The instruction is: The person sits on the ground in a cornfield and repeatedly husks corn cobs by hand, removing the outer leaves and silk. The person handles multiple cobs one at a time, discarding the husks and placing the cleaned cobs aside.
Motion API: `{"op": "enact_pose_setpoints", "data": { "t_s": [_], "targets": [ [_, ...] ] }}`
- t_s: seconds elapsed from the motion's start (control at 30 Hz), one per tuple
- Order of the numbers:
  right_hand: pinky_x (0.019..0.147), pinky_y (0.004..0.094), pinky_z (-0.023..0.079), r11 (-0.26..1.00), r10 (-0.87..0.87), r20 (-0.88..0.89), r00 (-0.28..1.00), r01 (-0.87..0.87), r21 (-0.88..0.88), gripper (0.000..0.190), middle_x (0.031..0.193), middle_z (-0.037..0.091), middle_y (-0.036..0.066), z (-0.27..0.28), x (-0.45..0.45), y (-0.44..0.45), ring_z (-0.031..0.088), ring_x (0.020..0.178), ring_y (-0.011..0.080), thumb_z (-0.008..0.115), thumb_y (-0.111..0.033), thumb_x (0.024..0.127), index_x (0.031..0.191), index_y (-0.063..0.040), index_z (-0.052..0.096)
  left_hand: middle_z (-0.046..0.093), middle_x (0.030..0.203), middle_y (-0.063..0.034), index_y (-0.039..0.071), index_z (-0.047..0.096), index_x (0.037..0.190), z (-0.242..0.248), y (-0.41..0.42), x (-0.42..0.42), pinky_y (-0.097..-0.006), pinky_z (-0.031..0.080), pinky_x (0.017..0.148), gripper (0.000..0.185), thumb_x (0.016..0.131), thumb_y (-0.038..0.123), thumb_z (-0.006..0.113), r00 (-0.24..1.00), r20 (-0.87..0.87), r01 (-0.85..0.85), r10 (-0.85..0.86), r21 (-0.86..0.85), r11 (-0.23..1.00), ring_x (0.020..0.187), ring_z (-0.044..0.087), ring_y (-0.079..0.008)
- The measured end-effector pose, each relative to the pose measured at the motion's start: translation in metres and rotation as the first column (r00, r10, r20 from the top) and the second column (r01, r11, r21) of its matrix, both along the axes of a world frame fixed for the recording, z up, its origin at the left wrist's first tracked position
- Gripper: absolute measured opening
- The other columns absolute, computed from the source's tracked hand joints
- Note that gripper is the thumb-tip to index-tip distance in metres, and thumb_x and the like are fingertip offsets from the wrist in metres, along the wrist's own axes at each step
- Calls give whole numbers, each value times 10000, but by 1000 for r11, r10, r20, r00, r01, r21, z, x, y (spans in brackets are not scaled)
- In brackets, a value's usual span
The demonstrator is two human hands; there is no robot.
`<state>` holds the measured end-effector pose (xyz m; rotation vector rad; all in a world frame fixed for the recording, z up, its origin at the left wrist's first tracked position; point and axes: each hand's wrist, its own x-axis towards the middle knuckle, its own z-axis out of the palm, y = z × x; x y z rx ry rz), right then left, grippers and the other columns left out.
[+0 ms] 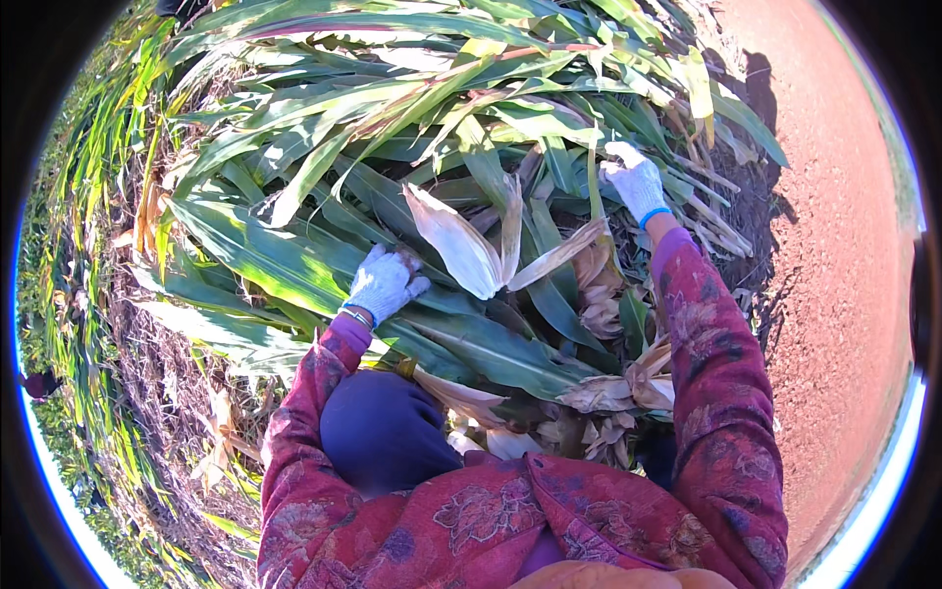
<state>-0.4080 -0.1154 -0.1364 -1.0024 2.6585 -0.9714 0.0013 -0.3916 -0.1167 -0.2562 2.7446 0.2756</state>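
My left hand [386,285], in a white knit glove, rests low among green corn leaves [471,335]; whether its fingers grip anything cannot be made out. My right hand [633,177], gloved the same way with a blue cuff edge, is at the right side of the heap of cut corn stalks [441,96], its fingers bent beside an upright narrow leaf [593,177]. Between the hands, an opened, pale dry corn husk [460,243] spreads its leaves, with no ear visible in it. More dry husks [603,302] lie below my right hand.
Bare reddish soil [831,243] runs along the right, with a shadow at the heap's edge. Dry straw [169,368] covers ground at the left, beside standing green plants [81,243]. My bent knee in dark blue cloth [386,431] is close below my left hand.
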Motion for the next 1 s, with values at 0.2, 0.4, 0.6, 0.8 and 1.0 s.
{"op": "enact_pose_setpoints", "data": {
  "t_s": [0.2,0.4,0.6,0.8,1.0],
  "targets": [
    [985,451,541,893,75,-173,982,11,451,568,1287,682,178,-40,-64,-47,678,1152,378,756,-398,813,1298,-121,650,715,1196,-135,140,727,1221,7,-1,-8,-485,533,972,407,889,375,737,984,-82,-150,160,114,982,1126,635,-375],
    [975,471,565,659,161,-137,977,-3,753,658,1272,675,220,-51,-82,-67,682,1183,374,788,-505,803,1262,-55,650,716,1204,-138,141,732,1216,-4,-5,-11,-480,523,997,404,870,349,754,952,-181,-222,248,153,963,1144,641,-387],
    [905,488,591,800,169,-232,958,4,600,516,1123,721,193,-54,-59,-49,727,1049,375,789,-447,837,1140,-48,665,717,1236,-142,159,701,1295,-4,-6,-12,-459,539,978,415,914,319,736,881,-203,-371,427,262,891,1150,666,-363],
    [862,500,579,917,221,-227,949,-123,381,340,1048,716,218,3,7,-6,713,987,401,687,-247,845,1088,-18,627,714,1265,-146,127,620,1398,-7,-11,-6,-403,541,977,480,944,244,725,743,-128,-511,657,526,680,1138,694,-334],
    [895,497,529,858,308,-71,949,-245,452,633,1138,685,176,96,123,134,670,1062,395,861,-262,718,1259,-51,609,679,1288,-179,79,645,1330,0,-22,-27,-439,520,1042,528,877,306,796,755,-542,-406,369,56,912,1207,638,-386]
  ]
}}
